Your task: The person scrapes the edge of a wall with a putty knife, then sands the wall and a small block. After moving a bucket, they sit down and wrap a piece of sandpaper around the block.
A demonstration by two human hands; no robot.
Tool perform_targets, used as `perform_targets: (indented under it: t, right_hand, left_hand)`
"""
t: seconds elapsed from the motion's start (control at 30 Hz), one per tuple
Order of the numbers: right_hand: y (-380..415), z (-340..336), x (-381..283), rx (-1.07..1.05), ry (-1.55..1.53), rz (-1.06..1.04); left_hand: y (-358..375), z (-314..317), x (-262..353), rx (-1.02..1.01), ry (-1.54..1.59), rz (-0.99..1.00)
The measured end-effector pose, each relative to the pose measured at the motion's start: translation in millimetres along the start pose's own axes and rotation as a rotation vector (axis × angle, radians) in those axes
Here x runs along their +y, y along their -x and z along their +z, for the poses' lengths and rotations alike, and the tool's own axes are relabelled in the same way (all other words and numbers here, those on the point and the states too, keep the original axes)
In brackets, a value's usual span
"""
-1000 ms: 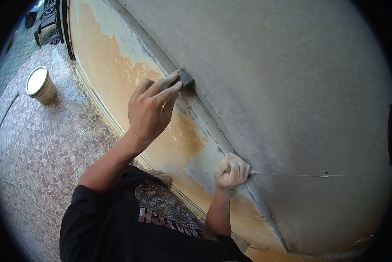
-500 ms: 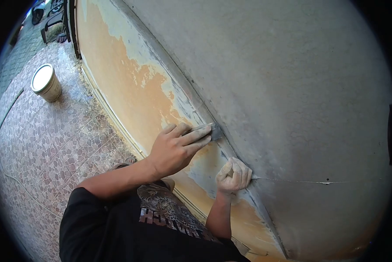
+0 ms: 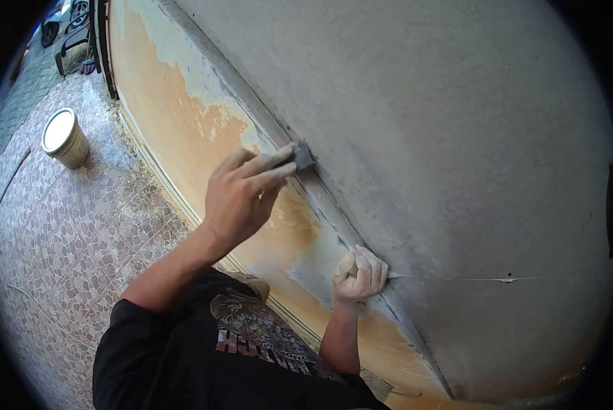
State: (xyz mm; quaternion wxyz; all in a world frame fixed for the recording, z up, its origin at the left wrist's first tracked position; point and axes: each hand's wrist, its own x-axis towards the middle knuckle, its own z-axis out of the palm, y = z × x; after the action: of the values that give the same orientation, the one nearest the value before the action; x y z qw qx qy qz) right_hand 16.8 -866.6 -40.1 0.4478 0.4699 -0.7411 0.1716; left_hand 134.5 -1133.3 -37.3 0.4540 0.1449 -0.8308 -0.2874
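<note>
My left hand (image 3: 245, 188) pinches a small dark grey sanding pad (image 3: 302, 156) between its outstretched fingers. The pad lies against the narrow grey ledge (image 3: 323, 198) that runs diagonally along the wall. Lower down the same ledge, my right hand (image 3: 360, 275) is curled into a fist coated with pale dust. Its closed fingers hide whatever may be inside. Between the ledge and the floor, the lower wall (image 3: 163, 102) shows orange paint with pale, worn patches.
Beyond the ledge stretches a broad grey wall (image 3: 457, 157) with a thin crack. A bucket (image 3: 67, 140), white at the top, stands on the stone-patterned floor (image 3: 81, 232). A hose (image 3: 2, 195) lies at the far left, and a dark chair (image 3: 71, 48) stands farther back.
My left hand and the grey pad have moved up and left along the ledge. My right fist has stayed nearly in place. The view has shifted slightly.
</note>
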Motion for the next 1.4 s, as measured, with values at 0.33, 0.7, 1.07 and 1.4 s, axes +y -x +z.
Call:
perform_targets:
  t: [0.33,0.7,1.07,1.4]
  right_hand:
    - [-3,6,-1,0.009,-0.011,0.007]
    - [-2,4,-4,-0.001,0.025,0.023]
    - [-1,6,-3,0.018,0.026,0.008]
    - [0,7,-3,0.018,0.027,0.022]
  left_hand:
    - [-11,-26,7,-0.27,-0.096,0.081]
    - [-19,-46,18,-0.623,-0.018,0.032]
    - [-15,-24,-4,-0.147,-0.096,-0.034]
    - [-25,-33,20,-0.394,-0.122,0.058]
